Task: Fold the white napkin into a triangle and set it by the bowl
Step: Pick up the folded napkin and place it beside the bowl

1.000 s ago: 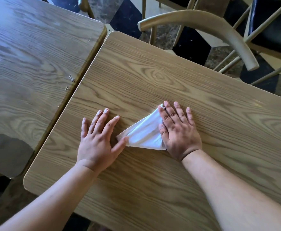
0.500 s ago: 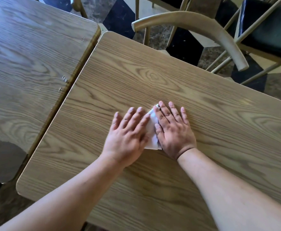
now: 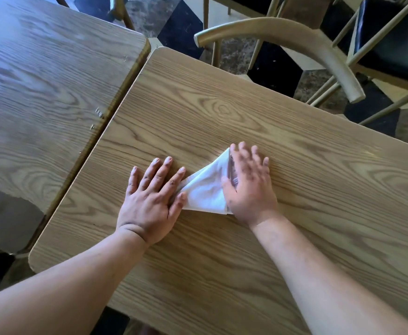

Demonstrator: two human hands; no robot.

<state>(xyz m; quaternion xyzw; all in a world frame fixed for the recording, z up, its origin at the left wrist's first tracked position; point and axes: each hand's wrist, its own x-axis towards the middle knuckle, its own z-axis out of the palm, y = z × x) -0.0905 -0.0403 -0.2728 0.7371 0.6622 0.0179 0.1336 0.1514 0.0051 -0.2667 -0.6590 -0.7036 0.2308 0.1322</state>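
The white napkin [image 3: 206,188] lies flat on the wooden table [image 3: 295,238], folded into a triangle whose tip points left. My right hand [image 3: 249,184] presses palm-down on its right edge, fingers spread, a little blurred. My left hand [image 3: 153,194] lies flat on the table, fingers apart, covering the left tip with its thumb and forefinger. Neither hand grips anything. No bowl is in view.
A second wooden table [image 3: 41,81] butts against the left edge, with a narrow gap between them. A curved wooden chair back [image 3: 295,37] and a black-seated chair [image 3: 396,42] stand beyond the far edge, over a chequered floor.
My left hand has slid back left off the napkin, uncovering the white triangle it had been smoothing. My right hand stays on the right edge.
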